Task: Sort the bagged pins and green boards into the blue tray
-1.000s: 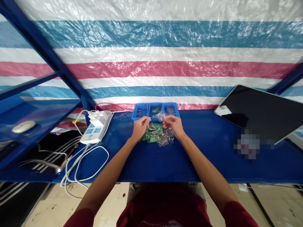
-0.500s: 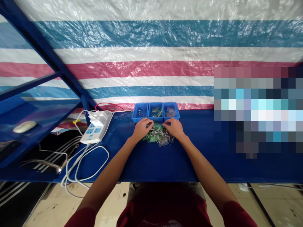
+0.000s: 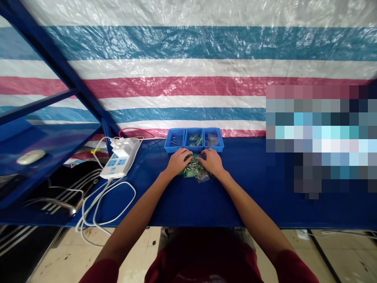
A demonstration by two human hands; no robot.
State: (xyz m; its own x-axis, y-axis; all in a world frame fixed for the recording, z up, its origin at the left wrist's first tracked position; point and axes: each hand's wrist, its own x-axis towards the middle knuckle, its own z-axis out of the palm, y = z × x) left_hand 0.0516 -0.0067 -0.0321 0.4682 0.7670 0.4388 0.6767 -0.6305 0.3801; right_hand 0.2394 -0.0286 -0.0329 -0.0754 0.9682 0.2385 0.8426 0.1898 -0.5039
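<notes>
A small heap of metal pins or screws point(image 3: 194, 165) lies on the blue table, mixed with little green packets point(image 3: 191, 172) and clear plastic bags point(image 3: 203, 178). My left hand point(image 3: 178, 161) rests at the heap's left edge, its fingers curved and thumb apart. Over the right part of the heap is my right hand point(image 3: 213, 162), thumb and fingers also apart. Neither shows anything held. Just behind stand three joined blue bins: the left bin point(image 3: 173, 149) has a few thin metal pieces, the middle bin point(image 3: 193, 148) green packets, the right bin point(image 3: 216, 149) clear bags.
To the left, a white power strip point(image 3: 118, 167) with plugged-in adapters sits on the blue table point(image 3: 200, 208), its white cables point(image 3: 96, 212) looping toward the front edge. A blue metal frame point(image 3: 78, 92) rises at left. A striped tarp point(image 3: 176, 86) hangs behind. The right side is pixelated.
My right hand has moved left and inward over the heap, covering more of its right side. My left hand has shifted only slightly toward the right.
</notes>
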